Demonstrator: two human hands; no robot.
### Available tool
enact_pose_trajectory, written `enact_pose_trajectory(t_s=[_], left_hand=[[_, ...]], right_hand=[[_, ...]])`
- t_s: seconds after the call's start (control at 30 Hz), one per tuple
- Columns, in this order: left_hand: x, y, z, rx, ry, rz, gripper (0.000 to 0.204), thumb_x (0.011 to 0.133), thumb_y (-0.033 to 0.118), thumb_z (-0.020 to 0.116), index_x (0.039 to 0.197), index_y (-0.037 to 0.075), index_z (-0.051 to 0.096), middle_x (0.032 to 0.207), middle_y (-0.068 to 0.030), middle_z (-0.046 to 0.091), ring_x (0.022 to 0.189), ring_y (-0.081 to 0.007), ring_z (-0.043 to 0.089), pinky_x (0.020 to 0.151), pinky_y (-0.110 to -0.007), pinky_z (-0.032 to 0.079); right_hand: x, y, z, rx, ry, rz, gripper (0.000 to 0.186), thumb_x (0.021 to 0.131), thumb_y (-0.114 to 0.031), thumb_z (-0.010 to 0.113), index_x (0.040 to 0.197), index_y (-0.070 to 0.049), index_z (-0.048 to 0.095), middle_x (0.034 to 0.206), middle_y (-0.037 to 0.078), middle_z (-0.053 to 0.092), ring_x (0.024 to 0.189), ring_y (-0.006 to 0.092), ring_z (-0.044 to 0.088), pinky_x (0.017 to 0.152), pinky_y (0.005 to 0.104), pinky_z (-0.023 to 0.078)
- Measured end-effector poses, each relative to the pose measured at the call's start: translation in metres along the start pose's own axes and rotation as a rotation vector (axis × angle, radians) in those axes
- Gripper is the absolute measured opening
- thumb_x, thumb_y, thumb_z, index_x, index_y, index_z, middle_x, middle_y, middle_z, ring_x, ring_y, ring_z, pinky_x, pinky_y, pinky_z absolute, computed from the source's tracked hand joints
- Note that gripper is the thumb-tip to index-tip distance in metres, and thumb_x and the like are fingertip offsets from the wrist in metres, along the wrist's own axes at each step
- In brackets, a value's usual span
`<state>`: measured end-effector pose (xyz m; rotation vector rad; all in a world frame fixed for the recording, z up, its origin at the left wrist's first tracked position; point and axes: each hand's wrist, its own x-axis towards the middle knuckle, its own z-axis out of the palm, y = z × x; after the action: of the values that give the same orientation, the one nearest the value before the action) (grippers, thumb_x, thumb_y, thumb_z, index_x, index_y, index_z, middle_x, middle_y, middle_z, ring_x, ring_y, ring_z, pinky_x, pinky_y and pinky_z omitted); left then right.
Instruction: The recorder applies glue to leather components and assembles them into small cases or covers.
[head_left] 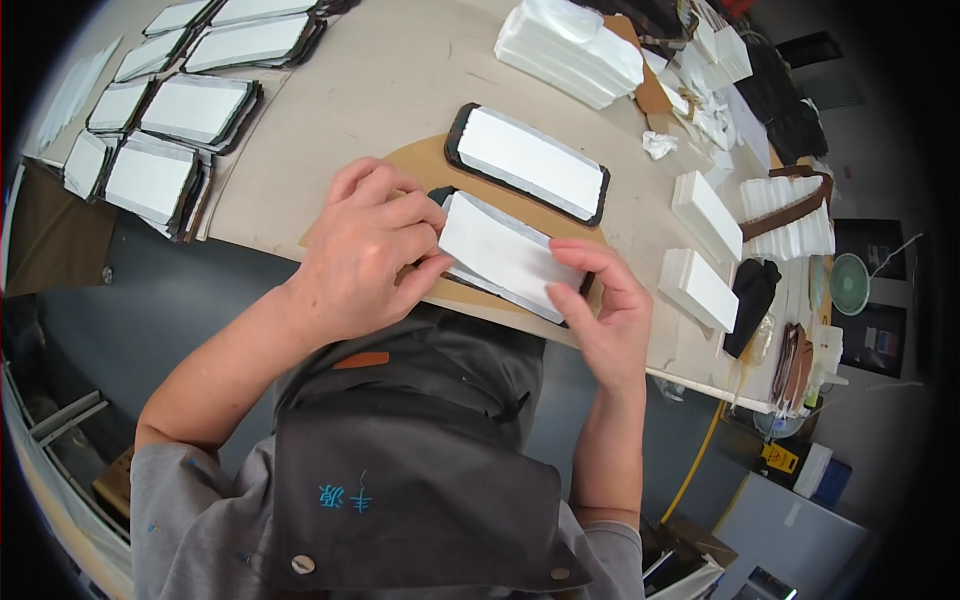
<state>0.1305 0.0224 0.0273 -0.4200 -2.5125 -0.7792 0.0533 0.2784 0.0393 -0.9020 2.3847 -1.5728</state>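
Note:
My left hand (365,250) grips one end of a long dark pouch (505,280) stuffed with white paper (500,252), fingers curled over its edge. My right hand (600,300) pinches the other end, thumb and fingers on the paper. The pouch lies on a brown leather sheet (420,160) near the table's front edge. A second dark pouch filled with white paper (528,163) lies just beyond it, untouched.
Several stuffed pouches are laid in rows at the far left (160,130). Stacks of white paper (570,45) sit at the back, two white blocks (705,250) to the right, with dark fabric (752,295) and a small fan (848,283) past them.

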Motion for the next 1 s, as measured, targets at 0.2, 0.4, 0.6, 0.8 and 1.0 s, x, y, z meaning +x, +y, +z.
enact_pose_trajectory(t_s=[0.2,0.4,0.6,0.8,1.0], left_hand=[[0.001,-0.003,0.000,0.008,-0.008,-0.037,0.019,0.067,0.008,0.081,0.071,0.007,0.063,0.087,-0.0015,0.066,0.093,-0.0243,0.059,0.097,-0.046,0.038],[-0.005,-0.001,0.005,-0.032,0.030,-0.086,0.019,0.067,0.007,0.080,0.074,0.007,0.063,0.087,-0.0011,0.066,0.091,-0.0242,0.059,0.096,-0.045,0.038],[-0.007,-0.003,0.008,-0.057,0.037,-0.098,0.018,0.067,0.005,0.078,0.073,0.008,0.062,0.087,-0.0007,0.065,0.091,-0.0243,0.058,0.095,-0.043,0.038],[-0.007,-0.004,0.008,-0.068,0.038,-0.100,0.017,0.068,0.003,0.076,0.073,0.009,0.061,0.087,-0.0005,0.065,0.091,-0.0242,0.058,0.094,-0.042,0.038],[-0.004,-0.005,0.009,-0.078,0.037,-0.083,0.017,0.069,0.004,0.076,0.072,0.009,0.060,0.087,-0.0006,0.065,0.092,-0.0248,0.058,0.094,-0.044,0.038]], right_hand=[[0.031,-0.020,0.030,-0.268,-0.158,-0.147,0.035,0.067,-0.007,0.082,0.096,-0.007,0.062,0.125,0.011,0.063,0.115,0.0329,0.055,0.098,0.0423,0.041],[0.043,-0.012,0.043,-0.323,-0.216,-0.181,0.041,0.067,-0.007,0.081,0.100,-0.010,0.056,0.119,0.010,0.062,0.107,0.0336,0.055,0.095,0.0435,0.041],[0.040,-0.001,0.048,-0.107,-0.159,-0.066,0.040,0.069,-0.003,0.078,0.102,-0.010,0.057,0.114,0.008,0.063,0.105,0.0293,0.056,0.093,0.0415,0.044],[0.037,0.011,0.037,0.096,-0.088,-0.043,0.028,0.077,0.001,0.074,0.099,-0.006,0.058,0.099,0.005,0.062,0.097,0.0183,0.058,0.086,0.0321,0.048],[0.004,0.028,0.015,0.613,0.269,0.085,0.017,0.082,0.006,0.067,0.089,-0.004,0.055,0.101,0.009,0.063,0.091,0.0167,0.060,0.087,0.0339,0.048]])
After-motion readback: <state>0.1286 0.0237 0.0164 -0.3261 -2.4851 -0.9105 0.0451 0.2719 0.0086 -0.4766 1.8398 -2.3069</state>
